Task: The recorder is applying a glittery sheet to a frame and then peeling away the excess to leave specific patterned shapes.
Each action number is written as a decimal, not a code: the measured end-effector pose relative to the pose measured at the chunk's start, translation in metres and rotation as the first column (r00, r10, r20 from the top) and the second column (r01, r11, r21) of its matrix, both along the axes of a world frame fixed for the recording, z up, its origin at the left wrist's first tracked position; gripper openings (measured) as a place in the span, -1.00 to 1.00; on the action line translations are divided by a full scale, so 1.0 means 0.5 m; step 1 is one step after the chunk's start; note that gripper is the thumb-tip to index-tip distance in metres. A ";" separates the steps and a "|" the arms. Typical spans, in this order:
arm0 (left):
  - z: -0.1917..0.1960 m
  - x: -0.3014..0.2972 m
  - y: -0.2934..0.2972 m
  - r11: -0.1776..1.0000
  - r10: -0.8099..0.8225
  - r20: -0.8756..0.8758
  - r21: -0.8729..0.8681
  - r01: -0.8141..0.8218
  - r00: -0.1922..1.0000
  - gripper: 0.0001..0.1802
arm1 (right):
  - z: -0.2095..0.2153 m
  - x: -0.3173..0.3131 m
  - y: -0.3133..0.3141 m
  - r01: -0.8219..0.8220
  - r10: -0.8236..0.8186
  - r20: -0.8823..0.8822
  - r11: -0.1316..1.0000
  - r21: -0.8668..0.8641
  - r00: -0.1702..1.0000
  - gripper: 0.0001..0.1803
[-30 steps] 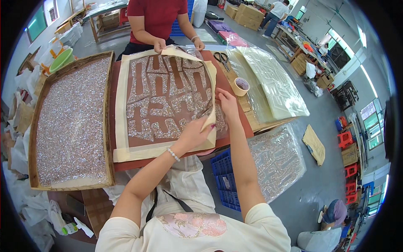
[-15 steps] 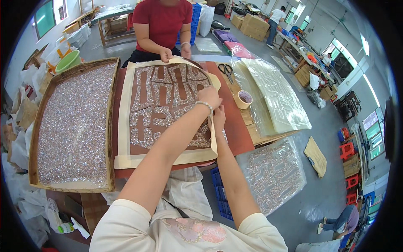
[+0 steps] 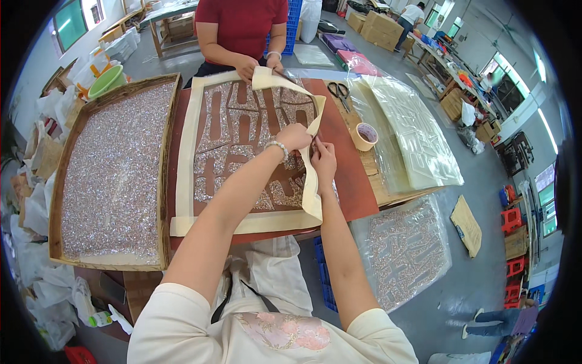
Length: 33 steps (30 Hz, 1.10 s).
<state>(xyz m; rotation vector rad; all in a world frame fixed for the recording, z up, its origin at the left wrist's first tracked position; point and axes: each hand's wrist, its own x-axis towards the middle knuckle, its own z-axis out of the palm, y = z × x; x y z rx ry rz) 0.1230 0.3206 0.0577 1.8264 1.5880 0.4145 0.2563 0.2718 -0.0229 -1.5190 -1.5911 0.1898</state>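
Red-brown table [image 3: 345,182], both hands [image 3: 309,148] pinching cream border strip [image 3: 312,188] (right edge lifted)

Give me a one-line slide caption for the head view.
Both hands, left hand and right hand, lift the cream border strip off a glittered panel.

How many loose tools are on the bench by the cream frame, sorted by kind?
Scissors: 1
Tape roll: 1
Wooden glitter tray: 1
Cream frame, held at its right strip by left hand and right hand: 1
Total: 4
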 end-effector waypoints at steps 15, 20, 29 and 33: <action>0.034 -0.073 -0.089 0.997 0.066 0.285 0.029 -0.077 0.956 -0.63 | 0.055 -0.007 -0.016 -0.062 0.060 -0.259 0.998 -0.001 0.964 -0.68; 0.016 -0.083 -0.085 0.993 0.037 0.239 0.104 -0.064 0.970 -0.61 | 0.047 0.005 -0.016 -0.054 0.060 -0.207 0.998 0.034 0.977 -0.69; 0.055 -0.043 0.000 0.994 0.048 0.018 -0.095 -0.046 0.999 -0.59 | 0.064 0.018 -0.014 -0.017 0.020 -0.104 1.000 0.021 0.994 -0.67; 0.094 0.022 0.069 0.997 -0.062 -0.190 -0.065 0.050 0.980 -0.62 | 0.058 -0.006 -0.019 -0.035 0.015 0.230 0.996 0.083 0.973 -0.64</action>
